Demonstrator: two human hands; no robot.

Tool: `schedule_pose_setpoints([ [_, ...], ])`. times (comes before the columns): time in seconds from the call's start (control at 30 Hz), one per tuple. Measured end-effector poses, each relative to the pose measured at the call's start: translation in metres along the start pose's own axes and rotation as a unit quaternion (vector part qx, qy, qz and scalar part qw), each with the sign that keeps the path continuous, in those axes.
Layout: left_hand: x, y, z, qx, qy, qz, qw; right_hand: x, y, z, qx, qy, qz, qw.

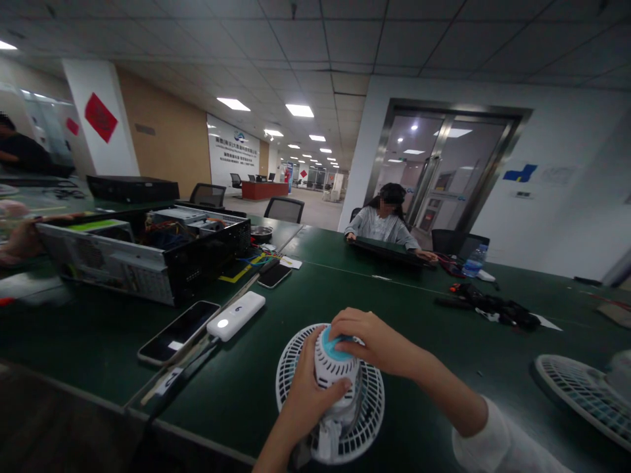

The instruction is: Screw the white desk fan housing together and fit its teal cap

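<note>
A small white fan lies on its back on the green table (236, 387), with its round white wire guard (371, 420) flat against the surface. My left hand (305, 401) wraps the ribbed white motor housing (336, 370) from the lower left. My right hand (369, 338) rests across the housing's blue-topped end, its fingers pressing on the top. The lower part of the fan is partly hidden by my left wrist, and a white piece shows below the housing. Both hands are on this one object.
To the left lie a white power bank (235, 316), a smartphone (177, 332), and an open computer case (148, 253) with a person's hand (22, 240) beyond it. Another fan guard (582, 394) sits at the right, near black cables (488, 305). A seated person (384, 220) works across the table.
</note>
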State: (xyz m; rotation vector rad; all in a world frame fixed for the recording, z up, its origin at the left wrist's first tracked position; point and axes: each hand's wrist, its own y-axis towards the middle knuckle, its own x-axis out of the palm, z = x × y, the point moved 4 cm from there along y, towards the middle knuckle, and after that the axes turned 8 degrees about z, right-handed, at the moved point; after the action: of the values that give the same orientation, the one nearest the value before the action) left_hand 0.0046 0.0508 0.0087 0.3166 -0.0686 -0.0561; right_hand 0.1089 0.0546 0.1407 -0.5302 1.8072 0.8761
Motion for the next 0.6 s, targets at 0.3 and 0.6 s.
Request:
schedule_pose_setpoints([
  [0.3,0.001,-0.002,0.001,-0.027,-0.022,-0.014,0.999,-0.004,0.008,-0.004,-0.033,-0.05,-0.066,0.996],
  [0.6,0.001,0.0,0.002,-0.041,-0.016,-0.008,0.999,-0.002,0.017,-0.003,-0.024,-0.115,-0.126,0.985],
])
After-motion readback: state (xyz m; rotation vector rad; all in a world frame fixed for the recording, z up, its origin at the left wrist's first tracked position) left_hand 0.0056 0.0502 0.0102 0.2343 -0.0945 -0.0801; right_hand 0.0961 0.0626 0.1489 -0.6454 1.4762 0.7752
